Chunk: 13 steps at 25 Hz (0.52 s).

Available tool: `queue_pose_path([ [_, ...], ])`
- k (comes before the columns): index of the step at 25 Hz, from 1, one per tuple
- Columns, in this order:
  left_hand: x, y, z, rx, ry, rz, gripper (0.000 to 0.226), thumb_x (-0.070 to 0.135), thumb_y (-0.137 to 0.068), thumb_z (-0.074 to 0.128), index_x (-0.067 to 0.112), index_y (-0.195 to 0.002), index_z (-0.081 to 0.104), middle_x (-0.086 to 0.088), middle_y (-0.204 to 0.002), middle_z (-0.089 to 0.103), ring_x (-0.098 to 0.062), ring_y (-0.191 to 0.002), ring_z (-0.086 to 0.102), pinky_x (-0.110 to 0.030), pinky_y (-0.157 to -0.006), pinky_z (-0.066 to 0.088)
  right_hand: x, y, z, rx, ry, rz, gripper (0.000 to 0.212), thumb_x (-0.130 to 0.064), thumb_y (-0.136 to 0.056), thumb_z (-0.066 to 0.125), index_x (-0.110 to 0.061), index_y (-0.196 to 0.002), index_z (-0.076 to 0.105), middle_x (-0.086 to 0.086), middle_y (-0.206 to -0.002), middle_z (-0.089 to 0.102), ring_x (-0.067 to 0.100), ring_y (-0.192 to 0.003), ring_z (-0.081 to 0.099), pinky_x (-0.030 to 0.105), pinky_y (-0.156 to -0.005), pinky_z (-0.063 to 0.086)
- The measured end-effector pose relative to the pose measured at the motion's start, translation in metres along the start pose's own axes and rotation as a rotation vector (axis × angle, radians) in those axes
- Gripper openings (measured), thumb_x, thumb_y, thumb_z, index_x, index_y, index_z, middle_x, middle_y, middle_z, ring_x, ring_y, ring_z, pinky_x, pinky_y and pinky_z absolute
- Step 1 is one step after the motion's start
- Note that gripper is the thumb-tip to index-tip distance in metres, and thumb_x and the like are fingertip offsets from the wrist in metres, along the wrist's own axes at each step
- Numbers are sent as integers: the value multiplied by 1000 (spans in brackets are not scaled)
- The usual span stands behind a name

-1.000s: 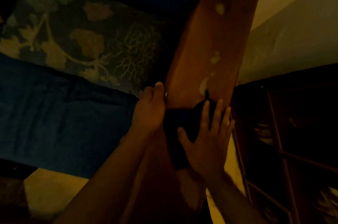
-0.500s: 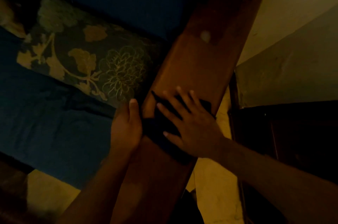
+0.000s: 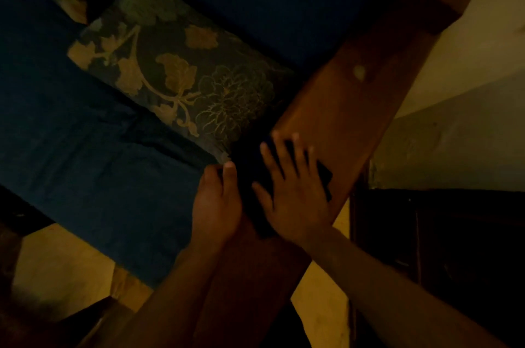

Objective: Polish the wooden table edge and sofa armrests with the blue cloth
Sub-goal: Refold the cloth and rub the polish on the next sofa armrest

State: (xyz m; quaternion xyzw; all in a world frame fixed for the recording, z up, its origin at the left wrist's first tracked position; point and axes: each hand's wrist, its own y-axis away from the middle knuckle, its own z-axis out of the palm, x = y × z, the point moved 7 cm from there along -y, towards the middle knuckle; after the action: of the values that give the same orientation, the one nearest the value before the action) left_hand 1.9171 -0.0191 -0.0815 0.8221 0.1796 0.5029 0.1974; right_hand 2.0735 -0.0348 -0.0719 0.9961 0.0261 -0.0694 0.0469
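Note:
The room is dim. A wide wooden sofa armrest runs diagonally from bottom centre to top right. The blue cloth looks almost black and lies folded across the armrest. My right hand lies flat on the cloth with fingers spread, slightly blurred. My left hand grips the armrest's left edge next to the cloth, thumb on top, fingers hidden over the side.
A floral cushion leans against the armrest on the dark blue sofa seat. A dark wooden cabinet stands to the right, close to the armrest. Yellowish floor shows below. A pale wall is at the right.
The view has swung left, so the armrest looks more slanted. My right hand has turned with the cloth, fingers now pointing up-left. My left hand has kept hold of the armrest's edge.

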Motion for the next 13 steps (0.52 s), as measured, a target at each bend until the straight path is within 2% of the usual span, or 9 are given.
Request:
queue_pose_path([
  [1, 3, -1, 4, -25, -16, -3, 32, 50, -106, 34, 26, -102, 55, 1, -103, 65, -16, -94, 63, -34, -75, 43, 1, 16, 2, -16, -11, -62, 71, -60, -105, 31, -21, -163, 20, 10, -173, 7, 36, -159, -1, 59, -126, 9],
  [3, 17, -11, 21, -101, -51, 7, 37, 51, -105, 34, 23, -109, 59, -2, -107, 65, -17, -95, 62, -34, -77, 42, 40, 22, -2, -41, 6, -23, 75, -67, -103, 31, -27, -164, 14, 8, -173, 2, 33, -159, -6, 58, -127, 6],
  [8, 80, -61, 73, -171, -248, 135, 40, 47, -105, 40, 23, -130, 58, 3, -110, 62, -14, -94, 58, -32, -78, 42, 182, -74, -29, -11, -18, 320, 83, -79, -95, 17, -33, -164, 7, 14, -172, -5, 36, -158, -8, 57, -126, -4],
  [11, 129, -92, 110, -142, -215, 145, 30, 45, -104, 43, 25, -118, 60, 9, -93, 64, -10, -82, 63, -27, -64, 42, 248, -139, -53, 60, -137, 510, 74, -68, -100, 31, -27, -162, 24, 26, -169, 0, 39, -157, -3, 56, -127, -4],
  [13, 155, -110, 131, -85, -219, 142, 32, 45, -104, 43, 21, -115, 60, 8, -89, 62, -17, -85, 63, -29, -70, 44, 246, -146, -58, 133, -182, 520, 64, -58, -104, 39, -19, -155, 41, 31, -167, 7, 40, -155, 3, 48, -128, -5],
])
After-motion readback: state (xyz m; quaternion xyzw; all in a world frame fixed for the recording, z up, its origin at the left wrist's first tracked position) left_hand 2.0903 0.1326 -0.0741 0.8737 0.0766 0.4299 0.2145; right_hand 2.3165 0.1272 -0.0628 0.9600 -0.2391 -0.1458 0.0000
